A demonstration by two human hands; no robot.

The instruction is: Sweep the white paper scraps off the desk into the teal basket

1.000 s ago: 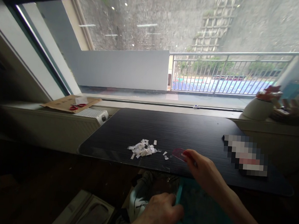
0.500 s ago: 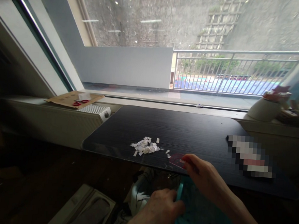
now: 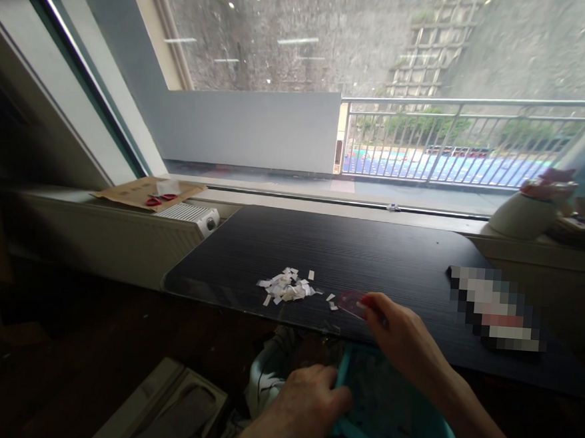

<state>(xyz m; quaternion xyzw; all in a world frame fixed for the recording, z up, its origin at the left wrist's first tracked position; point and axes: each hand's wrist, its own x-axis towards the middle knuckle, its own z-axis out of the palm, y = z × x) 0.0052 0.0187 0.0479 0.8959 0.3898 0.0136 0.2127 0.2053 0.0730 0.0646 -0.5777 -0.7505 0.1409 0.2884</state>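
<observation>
Between the fingertips of my right hand [image 3: 388,316] is a thin pink see-through plastic piece [image 3: 351,302] with a rounded edge, shaped somewhat like a protractor. It is low over the front part of the dark tabletop, and whether it touches the wood I cannot tell. Two small paper scraps [image 3: 331,302] lie just left of it. Further left is a heap of white paper scraps [image 3: 288,287]. Below the table edge my left hand [image 3: 304,400] is closed on the left rim of a teal plastic bin [image 3: 390,399], which is tilted under my right forearm.
The dark tabletop [image 3: 351,243] reaches to the window sill. A blurred-out flat object [image 3: 496,310] lies at its right. Red-handled scissors [image 3: 161,200] rest on brown paper [image 3: 129,191] at the left, above a radiator [image 3: 187,218]. A pale rounded pot [image 3: 520,215] stands right on the sill.
My right hand and the pink piece have moved slightly up and right, away from the two loose scraps. The bin has shifted a little left and more of its inside shows.
</observation>
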